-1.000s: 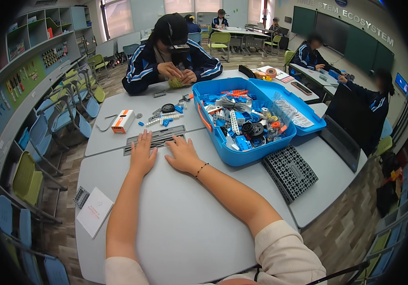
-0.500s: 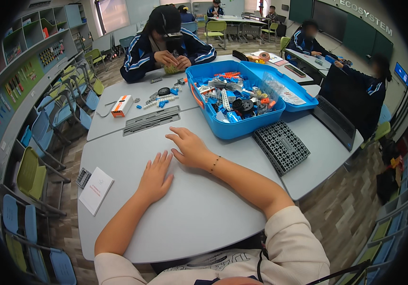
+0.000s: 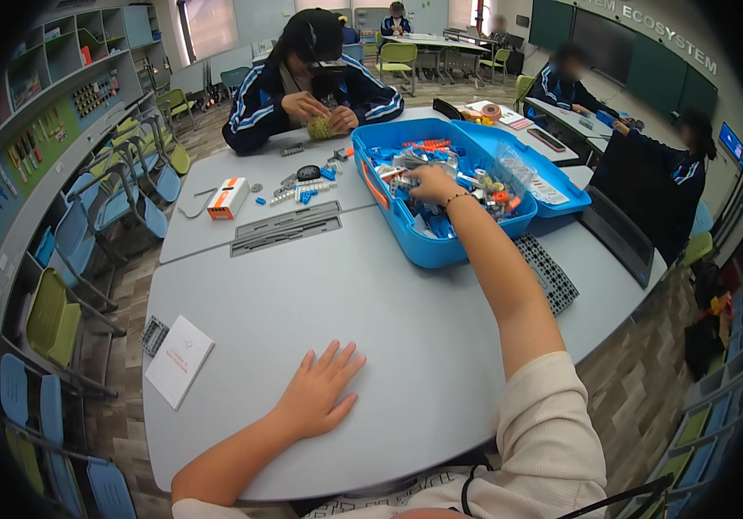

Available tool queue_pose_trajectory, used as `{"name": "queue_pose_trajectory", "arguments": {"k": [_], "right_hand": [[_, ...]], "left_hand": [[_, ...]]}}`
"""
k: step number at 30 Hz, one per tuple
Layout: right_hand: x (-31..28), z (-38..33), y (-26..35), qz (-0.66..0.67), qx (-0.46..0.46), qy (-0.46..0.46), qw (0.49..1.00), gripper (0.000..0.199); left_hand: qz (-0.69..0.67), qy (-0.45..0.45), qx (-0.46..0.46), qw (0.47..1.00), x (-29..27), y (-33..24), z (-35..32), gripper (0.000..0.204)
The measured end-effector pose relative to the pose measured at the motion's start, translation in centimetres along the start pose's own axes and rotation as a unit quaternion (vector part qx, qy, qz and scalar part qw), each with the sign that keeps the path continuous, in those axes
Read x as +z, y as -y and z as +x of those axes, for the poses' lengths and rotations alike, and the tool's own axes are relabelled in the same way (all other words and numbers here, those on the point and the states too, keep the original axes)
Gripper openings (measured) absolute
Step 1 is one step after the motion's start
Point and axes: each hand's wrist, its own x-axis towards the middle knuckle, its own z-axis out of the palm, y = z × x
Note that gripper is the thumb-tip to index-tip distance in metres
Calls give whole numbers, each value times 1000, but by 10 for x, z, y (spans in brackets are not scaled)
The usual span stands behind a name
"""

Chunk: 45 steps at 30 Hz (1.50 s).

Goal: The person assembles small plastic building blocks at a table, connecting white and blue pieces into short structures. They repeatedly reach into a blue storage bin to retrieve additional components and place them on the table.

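My left hand (image 3: 318,389) lies flat on the grey table (image 3: 302,285), fingers spread, holding nothing. My right hand (image 3: 431,183) reaches into the open blue plastic bin (image 3: 440,246) and rests among several small building parts (image 3: 484,183) in blue, grey, orange and red. Whether its fingers hold a part cannot be told. A thin bracelet circles that wrist. Two dark grey flat plates (image 3: 287,229) lie side by side on the table left of the bin.
A white booklet (image 3: 178,360) and a small patterned card (image 3: 154,336) lie near the table's left edge. A black studded plate (image 3: 546,272) sits right of the bin. Loose small parts (image 3: 302,186) and a white-orange block (image 3: 228,198) lie before a seated person (image 3: 311,78). Chairs line the left.
My right hand left the table and reached forward into the blue bin. My left hand slid back toward me and lies flat nearer the table's front edge.
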Motion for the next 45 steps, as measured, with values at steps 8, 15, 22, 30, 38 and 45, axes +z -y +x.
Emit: {"name": "queue_pose_trajectory", "arguments": {"k": [8, 15, 22, 30, 38, 45], "right_hand": [[-4, -3, -19, 88, 56, -46, 993, 30], [-17, -9, -8, 140, 60, -225, 962, 31], [-64, -58, 54, 365, 8, -340, 867, 19], [-20, -233, 164, 306, -256, -20, 917, 18], [-2, -246, 178, 388, -191, 86, 898, 29], [-14, -237, 163, 310, -245, -67, 916, 35]], "left_hand": [[-8, 30, 18, 999, -2, 5, -2, 56], [0, 10, 15, 1000, -1, 5, -3, 55], [2, -20, 5, 1000, 2, 7, -6, 64], [-137, -130, -87, 978, 2, 14, -7, 91], [-81, -149, -40, 985, 3, 15, -1, 64], [-77, -147, -50, 985, 4, 16, 0, 55]]}}
